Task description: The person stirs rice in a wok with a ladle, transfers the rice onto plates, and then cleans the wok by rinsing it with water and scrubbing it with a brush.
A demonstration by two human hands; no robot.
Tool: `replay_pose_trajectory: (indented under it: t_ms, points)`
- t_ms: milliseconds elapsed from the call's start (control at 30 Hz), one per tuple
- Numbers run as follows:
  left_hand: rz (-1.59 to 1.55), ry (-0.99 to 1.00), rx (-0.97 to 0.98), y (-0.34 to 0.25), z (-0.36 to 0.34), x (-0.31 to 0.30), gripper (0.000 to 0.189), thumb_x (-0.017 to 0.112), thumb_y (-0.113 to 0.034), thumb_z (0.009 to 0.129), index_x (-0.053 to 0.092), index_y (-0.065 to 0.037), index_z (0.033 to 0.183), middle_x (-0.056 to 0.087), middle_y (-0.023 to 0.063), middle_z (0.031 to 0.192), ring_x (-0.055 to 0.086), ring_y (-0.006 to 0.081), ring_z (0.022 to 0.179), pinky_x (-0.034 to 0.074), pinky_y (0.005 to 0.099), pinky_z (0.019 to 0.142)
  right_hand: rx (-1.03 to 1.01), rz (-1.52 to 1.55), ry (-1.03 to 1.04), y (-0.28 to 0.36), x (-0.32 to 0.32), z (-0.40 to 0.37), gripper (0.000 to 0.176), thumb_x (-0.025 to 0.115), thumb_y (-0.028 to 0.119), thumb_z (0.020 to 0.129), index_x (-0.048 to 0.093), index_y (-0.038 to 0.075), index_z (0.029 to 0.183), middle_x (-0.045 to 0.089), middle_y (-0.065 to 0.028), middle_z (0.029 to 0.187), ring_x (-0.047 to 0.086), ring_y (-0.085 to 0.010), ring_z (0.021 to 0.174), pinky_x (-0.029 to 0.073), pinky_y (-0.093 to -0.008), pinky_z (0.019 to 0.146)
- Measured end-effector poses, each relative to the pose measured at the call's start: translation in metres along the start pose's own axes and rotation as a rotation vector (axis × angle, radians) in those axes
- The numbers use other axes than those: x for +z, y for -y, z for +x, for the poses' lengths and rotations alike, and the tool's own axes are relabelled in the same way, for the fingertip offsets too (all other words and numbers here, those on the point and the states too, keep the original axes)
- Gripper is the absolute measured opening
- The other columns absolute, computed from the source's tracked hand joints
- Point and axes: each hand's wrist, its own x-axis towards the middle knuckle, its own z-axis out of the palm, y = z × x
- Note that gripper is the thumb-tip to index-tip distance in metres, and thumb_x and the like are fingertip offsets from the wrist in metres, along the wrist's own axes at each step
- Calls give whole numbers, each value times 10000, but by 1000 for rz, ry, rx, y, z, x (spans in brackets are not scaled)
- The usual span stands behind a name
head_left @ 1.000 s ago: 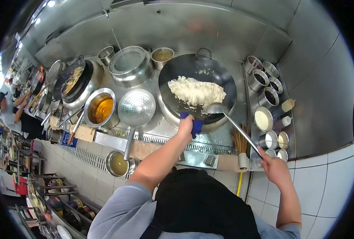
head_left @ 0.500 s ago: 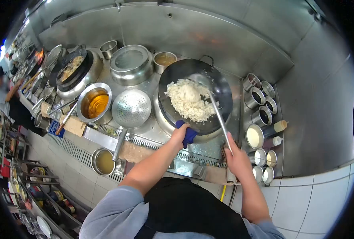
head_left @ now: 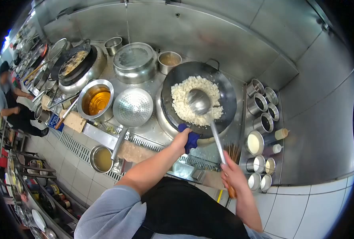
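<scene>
White rice (head_left: 181,104) lies heaped in a black wok (head_left: 228,93) on the steel stove. My left hand (head_left: 181,140) is closed around a dark blue cloth (head_left: 192,140) at the wok's near rim; the part of the rim under the cloth is hidden. In my right hand (head_left: 233,177) is a long metal ladle (head_left: 199,102), its wooden handle end showing below my fingers. The ladle's rounded bowl rests over the middle of the rice, back side up. A bamboo brush (head_left: 231,153) stands just beyond my right hand.
Left of the wok are a perforated strainer (head_left: 133,107), a pot of orange oil (head_left: 98,102) and a lidded pot (head_left: 134,63). Seasoning tins (head_left: 255,143) and squeeze bottles (head_left: 281,134) line the right side. Another person (head_left: 11,95) stands far left, near a second wok (head_left: 74,63).
My right hand has drawn back toward me, bringing the ladle bowl from the wok's far side onto the rice. The rice is more spread out. The other person has turned and shifted.
</scene>
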Motion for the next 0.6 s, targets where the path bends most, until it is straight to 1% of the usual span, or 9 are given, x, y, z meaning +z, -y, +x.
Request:
replay_pose_trajectory:
  t_ms: [133, 200, 267, 300, 367, 400, 433, 500, 600]
  points:
    - [6, 14, -52, 5, -3, 4, 251, 525, -255, 885, 566, -17, 957, 631, 82, 797, 610, 211, 629, 503, 328, 567, -73, -99, -64, 16, 9, 69, 542, 482, 133, 937, 323, 217, 1449, 450, -5, 569, 462, -119, 447, 393, -263, 407]
    - [-3, -28, -49, 8, -1, -1, 288, 528, -310, 908, 576, -29, 943, 630, 70, 769, 596, 192, 590, 492, 325, 530, -605, -901, -434, 14, -3, 48, 548, 463, 123, 943, 314, 261, 1452, 406, 7, 525, 437, -116, 409, 375, -261, 385]
    - [-9, 6, -58, -2, -14, 1, 307, 536, -337, 912, 578, -35, 948, 629, 65, 757, 589, 184, 577, 484, 321, 512, -367, -604, -311, 20, -13, -22, 549, 458, 126, 941, 318, 283, 1448, 420, -6, 528, 438, -121, 389, 374, -267, 374]
    - [-11, 31, -71, -3, -21, 0, 328, 544, -364, 916, 580, -41, 953, 627, 60, 746, 582, 176, 565, 477, 317, 495, -372, -617, -301, 12, -21, -27, 549, 458, 126, 941, 318, 283, 1448, 420, -6, 528, 438, -121, 389, 374, -267, 374]
    - [-11, 59, -61, 3, -11, -12, 355, 555, -413, 912, 595, -62, 939, 623, 51, 734, 570, 165, 547, 463, 310, 466, 53, -139, -90, -5, -31, -31, 541, 473, 179, 945, 294, 241, 1452, 527, -90, 607, 520, -169, 424, 458, -321, 443]
    - [22, 35, -70, 5, -13, -13, 354, 553, -414, 915, 597, -64, 940, 623, 51, 731, 571, 166, 548, 463, 308, 464, 98, 65, -51, -25, -38, 9, 530, 478, 183, 939, 319, 235, 1442, 542, -103, 628, 526, -166, 425, 460, -316, 430]
    - [47, 20, -67, 5, -12, -8, 354, 550, -415, 917, 598, -65, 941, 622, 50, 729, 573, 167, 548, 462, 305, 461, 91, 62, -65, -14, -32, 27, 530, 478, 183, 939, 319, 235, 1442, 542, -103, 628, 526, -166, 425, 460, -316, 430]
    - [35, 15, -65, 6, -8, -2, 347, 533, -393, 932, 583, -53, 976, 625, 54, 758, 583, 171, 569, 474, 309, 476, -158, -554, -330, 20, -12, 61, 506, 476, 184, 944, 355, 249, 1431, 514, -68, 598, 493, -149, 405, 437, -293, 399]
    - [29, -25, -41, 7, 3, 0, 333, 480, -327, 967, 557, -27, 1088, 646, 69, 864, 615, 188, 645, 508, 329, 548, -474, -602, -391, -1, -28, 48, 561, 453, 110, 942, 295, 264, 1458, 424, -7, 546, 410, -101, 370, 402, -267, 368]
